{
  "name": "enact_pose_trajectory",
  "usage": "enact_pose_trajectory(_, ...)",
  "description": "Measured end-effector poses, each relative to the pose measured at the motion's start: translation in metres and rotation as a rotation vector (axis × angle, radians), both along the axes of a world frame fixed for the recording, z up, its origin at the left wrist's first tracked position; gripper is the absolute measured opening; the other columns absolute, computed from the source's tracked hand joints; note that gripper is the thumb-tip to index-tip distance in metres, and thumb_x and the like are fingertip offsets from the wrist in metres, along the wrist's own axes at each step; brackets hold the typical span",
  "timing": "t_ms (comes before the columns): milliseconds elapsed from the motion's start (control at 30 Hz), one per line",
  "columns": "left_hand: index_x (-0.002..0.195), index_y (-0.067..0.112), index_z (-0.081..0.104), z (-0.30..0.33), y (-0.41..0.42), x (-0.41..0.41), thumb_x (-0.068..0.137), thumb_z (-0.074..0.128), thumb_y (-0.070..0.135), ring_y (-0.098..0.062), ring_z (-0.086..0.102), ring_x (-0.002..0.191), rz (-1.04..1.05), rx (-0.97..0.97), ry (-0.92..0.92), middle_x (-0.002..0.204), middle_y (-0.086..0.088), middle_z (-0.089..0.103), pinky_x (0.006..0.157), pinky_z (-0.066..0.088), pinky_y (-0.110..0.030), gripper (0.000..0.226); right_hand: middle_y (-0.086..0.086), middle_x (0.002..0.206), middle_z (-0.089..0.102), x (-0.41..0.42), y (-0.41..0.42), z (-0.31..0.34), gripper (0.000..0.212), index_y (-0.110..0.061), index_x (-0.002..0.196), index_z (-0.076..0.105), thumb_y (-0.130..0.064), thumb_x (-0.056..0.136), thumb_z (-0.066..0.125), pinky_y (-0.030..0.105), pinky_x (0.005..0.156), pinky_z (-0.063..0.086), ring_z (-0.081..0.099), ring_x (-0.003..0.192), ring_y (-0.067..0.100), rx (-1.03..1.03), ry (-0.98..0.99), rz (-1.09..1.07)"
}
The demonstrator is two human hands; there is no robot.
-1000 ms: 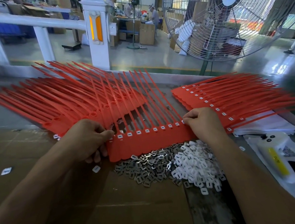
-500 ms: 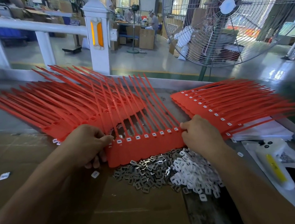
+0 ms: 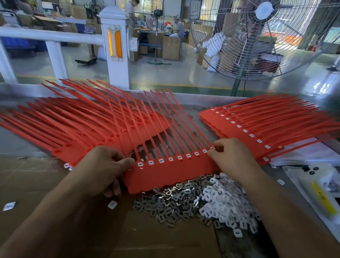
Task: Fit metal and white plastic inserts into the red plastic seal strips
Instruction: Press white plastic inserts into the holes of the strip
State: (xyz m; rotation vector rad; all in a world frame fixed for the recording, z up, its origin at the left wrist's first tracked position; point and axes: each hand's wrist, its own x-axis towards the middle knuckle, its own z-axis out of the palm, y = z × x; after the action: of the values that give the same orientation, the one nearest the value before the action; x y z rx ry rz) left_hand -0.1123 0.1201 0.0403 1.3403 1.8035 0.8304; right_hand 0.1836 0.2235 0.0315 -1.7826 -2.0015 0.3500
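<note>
Both hands, L [image 3: 105,171] & R [image 3: 232,158], pinch seal strip [image 3: 168,172] ends.

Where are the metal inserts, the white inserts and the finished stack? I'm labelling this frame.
metal inserts [image 3: 172,205]: head view, middle of grey pile.
white inserts [image 3: 226,203]: head view, middle of white pile.
finished stack [image 3: 216,122]: head view, red header band.

Two hands [image 3: 105,171], perhaps nine fitted inserts [image 3: 170,159]

Seal strips [image 3: 168,170] red; inserts pile [image 3: 171,202] grey metal, other pile [image 3: 229,202] white; cardboard [image 3: 36,181] brown.
</note>
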Motion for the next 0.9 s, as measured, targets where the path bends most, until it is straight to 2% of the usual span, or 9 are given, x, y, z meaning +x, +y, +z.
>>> enact_pose_trajectory(100, 0.094, 0.013, 0.07, 0.001, 0.0, 0.001, 0.098, 0.065, 0.032, -0.022, 0.059, 0.042, 0.013, 0.053, -0.053, 0.055, -0.016, 0.066, 0.042, 0.046, -0.028, 0.02, -0.006, 0.108, 0.071, 0.005, 0.002, 0.003, 0.021, -0.022, 0.114, 0.075, -0.028, 0.093, 0.072, 0.027, 0.078, 0.045, 0.064, 0.094, 0.011, 0.026, 0.247, -0.04)
enact_pose_trajectory(200, 0.097, 0.012, 0.069, 0.001, 0.001, 0.002, 0.099, 0.063, 0.03, -0.022, 0.056, 0.041, 0.025, 0.096, -0.118, 0.055, -0.017, 0.065, 0.04, 0.044, -0.026, 0.018, -0.01, 0.101, 0.069, 0.007, 0.002, 0.001, 0.016, -0.025, 0.109, 0.072, -0.028, 0.093, 0.073, 0.013, 0.057, 0.048, 0.068, 0.076, -0.001, -0.017, 0.516, -0.059)
enact_pose_trajectory(267, 0.098, 0.012, 0.068, 0.001, 0.002, 0.004, 0.099, 0.063, 0.028, -0.022, 0.056, 0.041, 0.024, 0.122, -0.119, 0.055, -0.017, 0.065, 0.04, 0.045, -0.025, 0.017, -0.003, 0.099, 0.072, 0.007, 0.0, -0.001, 0.017, -0.024, 0.111, 0.071, -0.024, 0.093, 0.074, 0.017, 0.046, 0.051, 0.072, 0.066, 0.0, -0.115, 0.683, -0.045)
enact_pose_trajectory(333, 0.097, 0.014, 0.067, -0.001, 0.001, 0.005, 0.099, 0.063, 0.029, -0.022, 0.057, 0.041, 0.011, 0.153, -0.094, 0.055, -0.016, 0.066, 0.041, 0.047, -0.027, 0.016, 0.003, 0.095, 0.078, 0.01, 0.0, -0.002, 0.02, -0.02, 0.111, 0.072, -0.024, 0.092, 0.077, 0.023, 0.045, 0.053, 0.076, 0.064, 0.013, -0.229, 0.787, -0.019)
enact_pose_trajectory(433, 0.096, 0.017, 0.067, -0.003, 0.001, 0.004, 0.099, 0.063, 0.029, -0.02, 0.057, 0.041, 0.001, 0.197, -0.064, 0.055, -0.015, 0.066, 0.041, 0.047, -0.026, 0.014, 0.012, 0.09, 0.079, 0.018, 0.002, -0.001, 0.03, -0.013, 0.104, 0.074, -0.034, 0.084, 0.082, 0.024, 0.04, 0.047, 0.068, 0.053, 0.025, -0.35, 0.876, 0.002)
enact_pose_trajectory(567, 0.096, 0.016, 0.066, -0.003, 0.002, 0.006, 0.099, 0.062, 0.029, -0.021, 0.057, 0.04, -0.026, 0.245, -0.066, 0.051, -0.015, 0.063, 0.039, 0.045, -0.026, 0.014, 0.014, 0.089, 0.078, 0.025, 0.003, -0.003, 0.038, -0.012, 0.099, 0.081, -0.043, 0.076, 0.083, 0.027, 0.041, 0.046, 0.062, 0.054, 0.023, -0.389, 0.855, 0.145)
enact_pose_trajectory(700, 0.094, 0.015, 0.064, 0.0, 0.001, 0.006, 0.099, 0.063, 0.026, -0.025, 0.059, 0.036, -0.042, 0.272, -0.211, 0.048, -0.019, 0.057, 0.034, 0.044, -0.026, 0.012, 0.009, 0.088, 0.079, 0.028, 0.001, -0.001, 0.019, -0.019, 0.097, 0.082, -0.034, 0.085, 0.079, 0.028, 0.045, 0.049, 0.067, 0.061, 0.016, -0.431, 0.796, 0.266)
enact_pose_trajectory(800, 0.086, 0.024, 0.066, -0.001, 0.002, 0.007, 0.098, 0.065, 0.029, -0.021, 0.055, 0.035, -0.051, 0.371, -0.129, 0.049, -0.017, 0.059, 0.034, 0.04, -0.026, 0.013, 0.009, 0.092, 0.079, 0.032, 0.001, 0.002, 0.02, -0.016, 0.099, 0.081, -0.029, 0.085, 0.077, 0.029, 0.05, 0.053, 0.069, 0.068, 0.019, -0.433, 0.812, 0.303)
enact_pose_trajectory(900, 0.089, 0.019, 0.065, -0.003, 0.004, 0.009, 0.097, 0.065, 0.028, -0.019, 0.052, 0.036, -0.039, 0.452, -0.108, 0.047, -0.014, 0.058, 0.037, 0.039, -0.025, 0.013, 0.014, 0.096, 0.078, 0.034, 0.001, 0.004, 0.015, -0.004, 0.101, 0.077, -0.014, 0.091, 0.072, 0.031, 0.049, 0.055, 0.072, 0.071, 0.026, -0.418, 0.932, 0.268)
